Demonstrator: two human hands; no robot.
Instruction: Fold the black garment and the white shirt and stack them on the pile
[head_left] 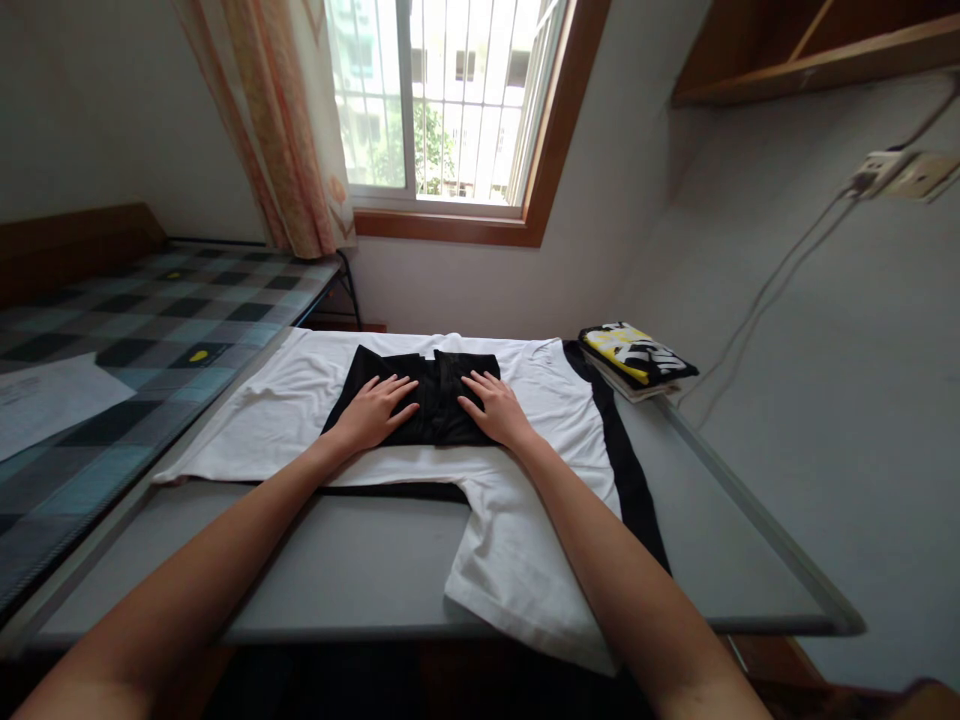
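Observation:
A white T-shirt (255, 410) lies spread on the grey table (360, 560), one sleeve hanging over the front edge. Black cloth (630, 470) shows beneath it along the right and front. On top of the shirt rests a folded black garment (427, 400). My left hand (375, 410) lies with fingers spread on the left part of the black garment. Flat on its right part is my right hand (495, 407), fingers apart. Neither hand grips anything.
A folded stack of clothes (637, 358), black, yellow and white on top, sits at the table's back right corner. To the left is a bed with a checked cover (150, 330) and a paper sheet (60, 395). A wall stands on the right.

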